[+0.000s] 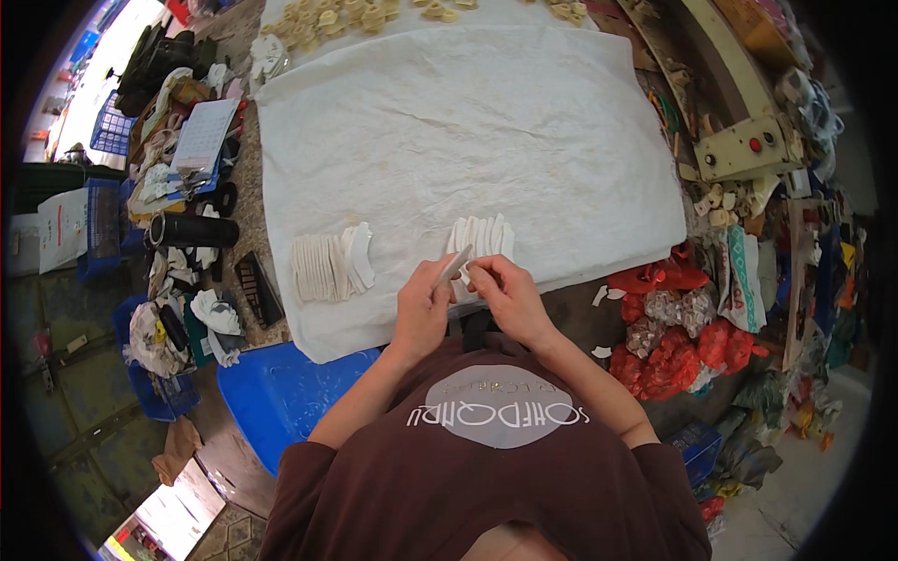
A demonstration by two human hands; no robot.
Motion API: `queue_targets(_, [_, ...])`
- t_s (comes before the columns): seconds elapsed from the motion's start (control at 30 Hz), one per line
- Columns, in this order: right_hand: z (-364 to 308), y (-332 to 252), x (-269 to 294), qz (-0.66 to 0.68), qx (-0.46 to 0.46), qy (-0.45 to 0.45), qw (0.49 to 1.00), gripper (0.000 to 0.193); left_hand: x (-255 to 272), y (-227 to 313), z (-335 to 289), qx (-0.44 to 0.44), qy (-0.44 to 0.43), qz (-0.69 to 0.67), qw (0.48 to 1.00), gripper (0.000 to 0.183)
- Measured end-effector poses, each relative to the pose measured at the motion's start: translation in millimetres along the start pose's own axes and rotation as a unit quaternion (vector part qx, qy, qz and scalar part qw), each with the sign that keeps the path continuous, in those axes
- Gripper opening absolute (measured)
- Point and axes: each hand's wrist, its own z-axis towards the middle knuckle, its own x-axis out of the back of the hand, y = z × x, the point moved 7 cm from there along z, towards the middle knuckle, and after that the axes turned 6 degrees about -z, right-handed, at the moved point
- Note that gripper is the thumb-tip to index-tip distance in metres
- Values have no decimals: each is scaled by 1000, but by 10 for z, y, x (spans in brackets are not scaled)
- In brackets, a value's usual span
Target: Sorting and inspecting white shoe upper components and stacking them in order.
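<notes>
Close to the front edge of the white cloth (449,122), my left hand (426,304) grips a thin white flat piece (456,263) that tilts up to the right. My right hand (508,294) is closed right beside it, fingertips pinched near the piece's lower end; what they hold is partly hidden. Just beyond my hands stands a short row of similar white pieces (484,234), set on edge side by side. A longer row of white pieces (320,268) stands to the left, its right-hand ones leaning and less even.
Many small cream-coloured pieces (327,21) lie along the far edge. On the left are a clipboard (203,140), a black cylinder (192,230) and a blue plastic stool or bin (281,397). Red plastic bags (669,355) and a control box with buttons (748,148) are on the right.
</notes>
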Motion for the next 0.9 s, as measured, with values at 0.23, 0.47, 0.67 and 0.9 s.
queue_targets(0.23, [-87, 81, 50, 108, -63, -23, 992, 20, -190, 184, -56, -182, -13, 174, 968, 52])
queue_targets(0.47, [-77, 108, 120, 116, -55, -43, 991, 20, -316, 329, -63, -226, -12, 275, 934, 51])
queue_targets(0.67, [-108, 84, 155, 151, -50, -76, 984, 16, -339, 356, -67, -235, -22, 292, 927, 53])
queue_targets(0.9, [-108, 61, 188, 125, -47, -79, 988, 15, -360, 363, -66, -244, -20, 294, 924, 54])
